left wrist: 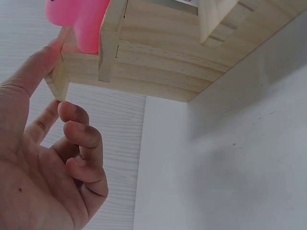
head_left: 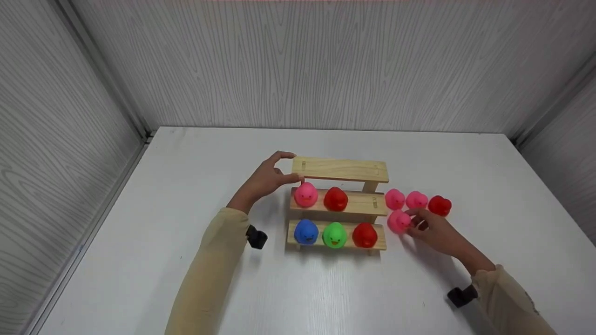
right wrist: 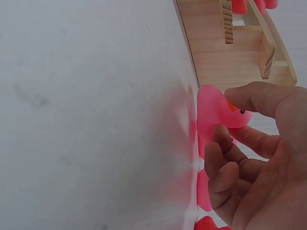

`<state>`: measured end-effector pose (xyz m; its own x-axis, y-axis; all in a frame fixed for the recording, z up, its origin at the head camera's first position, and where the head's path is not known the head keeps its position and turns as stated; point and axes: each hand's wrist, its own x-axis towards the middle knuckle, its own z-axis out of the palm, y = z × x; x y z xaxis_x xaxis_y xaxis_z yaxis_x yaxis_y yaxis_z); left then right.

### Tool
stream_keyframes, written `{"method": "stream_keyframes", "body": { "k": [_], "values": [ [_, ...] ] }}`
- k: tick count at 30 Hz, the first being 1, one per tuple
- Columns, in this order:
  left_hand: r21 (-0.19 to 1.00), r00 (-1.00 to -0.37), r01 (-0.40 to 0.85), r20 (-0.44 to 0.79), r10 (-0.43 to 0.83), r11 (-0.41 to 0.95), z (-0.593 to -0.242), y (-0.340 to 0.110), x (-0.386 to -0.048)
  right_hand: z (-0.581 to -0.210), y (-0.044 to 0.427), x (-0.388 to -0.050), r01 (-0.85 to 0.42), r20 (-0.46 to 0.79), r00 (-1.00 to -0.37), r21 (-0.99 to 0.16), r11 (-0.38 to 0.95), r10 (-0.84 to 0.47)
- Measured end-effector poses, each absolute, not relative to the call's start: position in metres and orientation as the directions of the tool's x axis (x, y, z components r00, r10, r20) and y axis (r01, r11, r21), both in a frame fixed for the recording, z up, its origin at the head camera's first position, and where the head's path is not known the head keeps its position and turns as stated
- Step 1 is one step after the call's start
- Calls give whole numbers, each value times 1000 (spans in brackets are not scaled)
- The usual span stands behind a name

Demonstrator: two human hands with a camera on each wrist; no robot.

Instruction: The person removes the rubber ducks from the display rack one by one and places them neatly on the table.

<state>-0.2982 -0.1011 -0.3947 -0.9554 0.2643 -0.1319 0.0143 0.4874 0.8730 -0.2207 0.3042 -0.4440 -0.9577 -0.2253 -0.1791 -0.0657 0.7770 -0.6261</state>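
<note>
A three-tier wooden stand (head_left: 358, 203) holds a pink duck (head_left: 306, 195) and a red duck (head_left: 335, 199) on its middle step. On the bottom step are a blue duck (head_left: 306, 231), a green duck (head_left: 335, 235) and a red duck (head_left: 365, 235). The left hand (head_left: 267, 179) pinches the left end of the top board (left wrist: 58, 81) between thumb and finger. Right of the stand, the right hand (head_left: 435, 232) pinches another pink duck (head_left: 398, 222) between thumb and fingers; the right wrist view shows this duck (right wrist: 211, 112) at the table surface.
Two more pink ducks (head_left: 395, 199) (head_left: 416, 200) and a red duck (head_left: 440, 205) stand in a row right of the stand, just behind the right hand. The white tabletop (head_left: 326, 288) meets grey wood-grain walls (head_left: 326, 65) at the back and sides.
</note>
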Motion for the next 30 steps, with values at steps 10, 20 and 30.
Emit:
{"method": "stream_keyframes", "body": {
  "k": [10,20,30],
  "values": [
    [873,-956,22,-125,267,487,-395,-101,-298,-445,304,-221,-62,-189,-955,-625,778,-227],
    [866,-955,13,-138,264,500,-395,-101,-299,-448,307,-222,-73,-169,-959,-625,777,-226],
    [854,-953,-13,-169,253,521,-394,-100,-300,-446,307,-220,-66,-174,-958,-644,762,-229]
  ]
}}
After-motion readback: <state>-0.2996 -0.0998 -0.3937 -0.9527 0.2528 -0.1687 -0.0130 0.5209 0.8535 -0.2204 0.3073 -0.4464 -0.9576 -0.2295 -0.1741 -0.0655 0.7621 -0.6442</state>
